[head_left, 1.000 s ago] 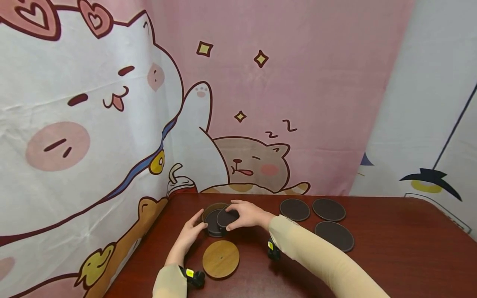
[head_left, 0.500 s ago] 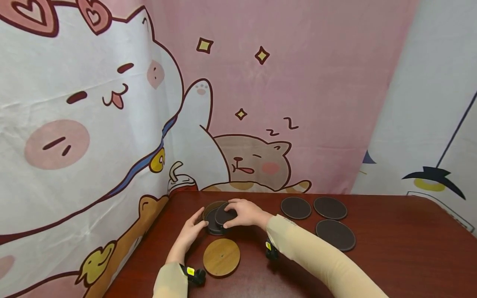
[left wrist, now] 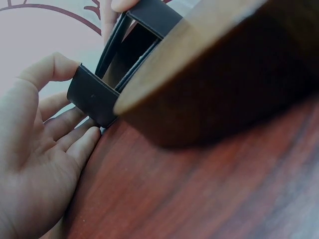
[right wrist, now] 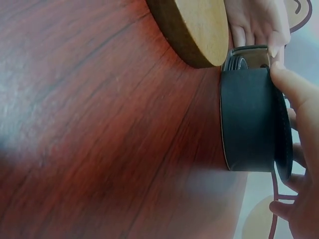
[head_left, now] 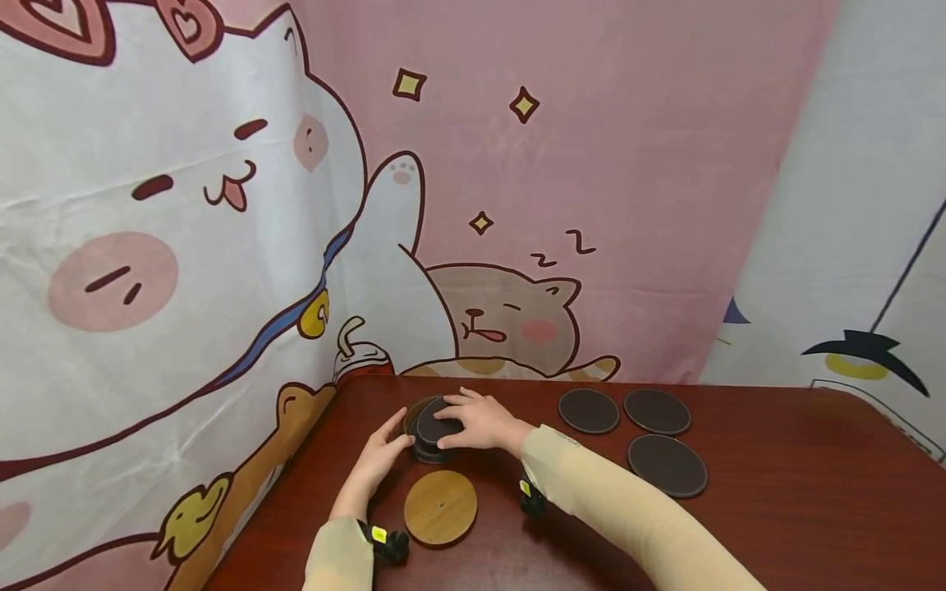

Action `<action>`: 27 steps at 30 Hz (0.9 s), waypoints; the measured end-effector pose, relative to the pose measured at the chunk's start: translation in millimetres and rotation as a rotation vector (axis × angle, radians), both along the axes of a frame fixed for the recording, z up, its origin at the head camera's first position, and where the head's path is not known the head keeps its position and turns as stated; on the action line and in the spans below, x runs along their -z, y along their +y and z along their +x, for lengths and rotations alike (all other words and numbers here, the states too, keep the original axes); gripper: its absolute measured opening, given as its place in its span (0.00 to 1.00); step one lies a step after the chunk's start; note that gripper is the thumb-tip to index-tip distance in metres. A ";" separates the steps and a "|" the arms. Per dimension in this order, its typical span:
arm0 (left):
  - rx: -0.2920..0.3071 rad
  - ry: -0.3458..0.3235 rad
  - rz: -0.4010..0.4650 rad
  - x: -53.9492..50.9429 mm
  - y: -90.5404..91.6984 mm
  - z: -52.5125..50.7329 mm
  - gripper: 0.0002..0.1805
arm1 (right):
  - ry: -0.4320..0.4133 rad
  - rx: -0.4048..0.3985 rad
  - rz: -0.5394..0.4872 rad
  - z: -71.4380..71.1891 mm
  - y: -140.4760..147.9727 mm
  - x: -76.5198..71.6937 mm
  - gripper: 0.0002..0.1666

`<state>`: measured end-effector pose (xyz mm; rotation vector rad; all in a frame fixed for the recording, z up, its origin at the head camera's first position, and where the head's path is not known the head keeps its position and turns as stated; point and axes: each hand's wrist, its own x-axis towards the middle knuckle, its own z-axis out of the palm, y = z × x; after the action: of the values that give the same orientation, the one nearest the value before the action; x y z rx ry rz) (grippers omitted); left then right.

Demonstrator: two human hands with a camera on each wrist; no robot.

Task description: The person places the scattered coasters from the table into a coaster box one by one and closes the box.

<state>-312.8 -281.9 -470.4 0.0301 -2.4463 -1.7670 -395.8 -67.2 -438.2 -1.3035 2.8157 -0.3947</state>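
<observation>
A round black holder (head_left: 429,455) with a brown inner wall stands on the table, black discs inside it. My left hand (head_left: 377,462) grips its left side, thumb at the near rim and fingers round the outside; the left wrist view shows this hand (left wrist: 40,149) against the holder's dark wall (left wrist: 92,97). With my right hand (head_left: 482,421) I hold a black disc (head_left: 434,423) over the holder's opening. In the right wrist view that disc (right wrist: 283,144) lies tilted along the opening of the holder (right wrist: 248,119), between it and my right fingers.
A thick wooden disc (head_left: 441,508) lies just in front of the holder. Three black round discs rest to the right, two at the back (head_left: 588,410) (head_left: 657,411) and one nearer (head_left: 668,465). A printed curtain (head_left: 636,164) hangs behind the table.
My right hand has moved a little left with its disc, which now covers more of the holder's opening. My left hand keeps its grip on the holder's side.
</observation>
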 end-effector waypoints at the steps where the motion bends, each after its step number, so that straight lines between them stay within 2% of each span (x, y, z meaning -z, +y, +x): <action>1: -0.003 0.003 -0.003 5.2 -2.0 -4.2 0.36 | 0.006 -0.005 0.002 0.0 -0.9 -0.1 0.35; 4: -0.014 0.012 -0.003 21.8 -7.9 -16.8 0.36 | 0.009 -0.018 0.009 0.0 -3.4 0.5 0.33; 11: -0.021 0.021 0.003 22.1 -7.5 -16.9 0.36 | -0.020 -0.047 0.023 0.4 -10.4 3.1 0.30; 18: -0.013 0.014 -0.004 22.8 1.1 -17.8 0.35 | -0.052 -0.032 0.050 3.3 -5.1 6.9 0.27; 27: -0.025 0.009 -0.027 22.1 -7.7 -14.9 0.36 | -0.061 -0.033 -0.030 -3.2 17.2 0.4 0.31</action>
<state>-327.8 -289.6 -492.6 0.0502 -2.4521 -1.7207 -399.0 -50.0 -438.6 -1.3176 2.7457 -0.4686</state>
